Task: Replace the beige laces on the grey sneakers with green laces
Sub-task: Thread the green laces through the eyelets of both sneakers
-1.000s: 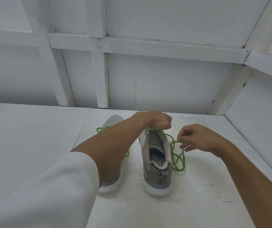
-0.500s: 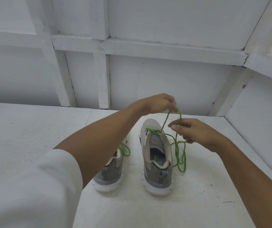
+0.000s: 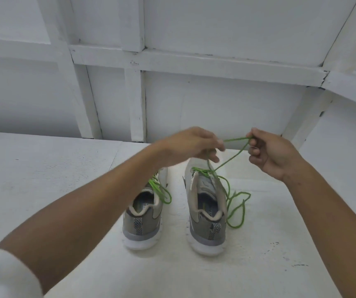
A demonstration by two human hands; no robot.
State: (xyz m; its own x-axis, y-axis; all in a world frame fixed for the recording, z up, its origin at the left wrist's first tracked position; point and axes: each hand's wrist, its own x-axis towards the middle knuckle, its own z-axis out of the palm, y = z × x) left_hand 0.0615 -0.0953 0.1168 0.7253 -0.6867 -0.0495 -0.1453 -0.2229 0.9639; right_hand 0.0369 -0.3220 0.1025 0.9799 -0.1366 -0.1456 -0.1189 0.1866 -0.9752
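Both hands pinch one green lace (image 3: 233,156). The left hand (image 3: 194,145) curls its fingers round a strand above the toe of the right sneaker (image 3: 205,222). The right hand (image 3: 271,153) nips a bend of the same lace between thumb and forefinger, above that sneaker and off to its right. The lace runs taut between the two hands and slants down to the right sneaker's top eyelets. Its slack lies in loose loops just beside that sneaker's right side.

One white table (image 3: 43,168) bears two grey sneakers, heels toward the person. The left sneaker (image 3: 142,224) stands near the right sneaker, apart from it. There are two green laces. The second lace (image 3: 162,192) droops from the left sneaker on the side facing the right sneaker.
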